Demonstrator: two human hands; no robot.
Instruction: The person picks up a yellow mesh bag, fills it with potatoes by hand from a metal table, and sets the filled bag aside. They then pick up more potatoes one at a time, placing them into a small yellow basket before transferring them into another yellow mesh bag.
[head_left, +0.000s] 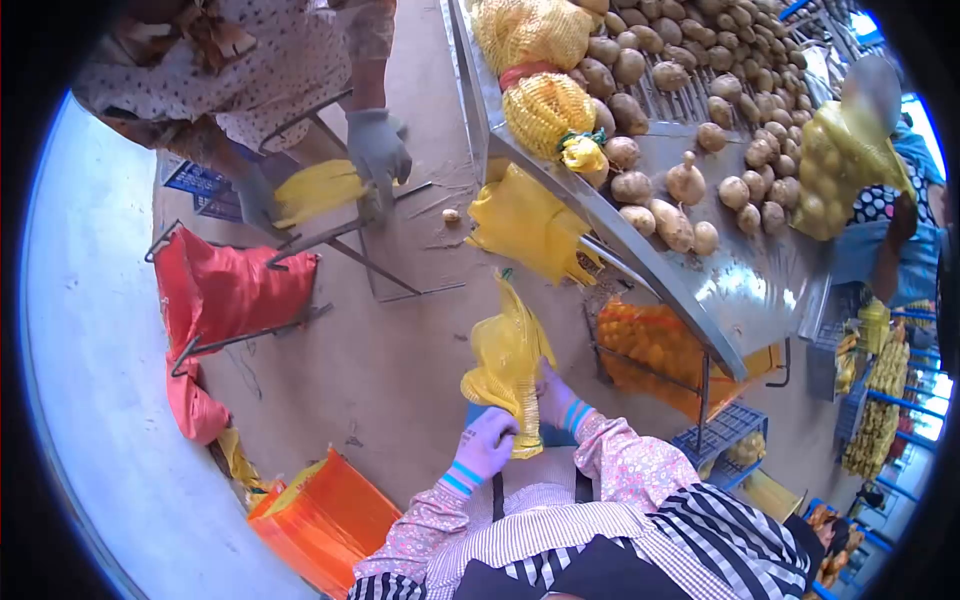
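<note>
A yellow mesh bag (505, 350) hangs limp in front of my body, with its green-edged end near my lap. My left hand (487, 443), in a purple glove, is closed on the lower left edge of the bag. On the bag's right side, my right hand (552, 396), also gloved, has its fingers closed against the mesh. Just beyond, more yellow mesh bags (528, 222) hang from the corner of the metal sorting table (640, 245).
Potatoes (675, 215) and a filled mesh sack (545, 95) lie on the table. Across from me, a person's gloved hand (378, 150) is by a yellow bag (320, 192). Red sacks (235, 290), an orange bag (330, 525) and a crate (722, 440) surround me. Another person holds a full sack (840, 165).
</note>
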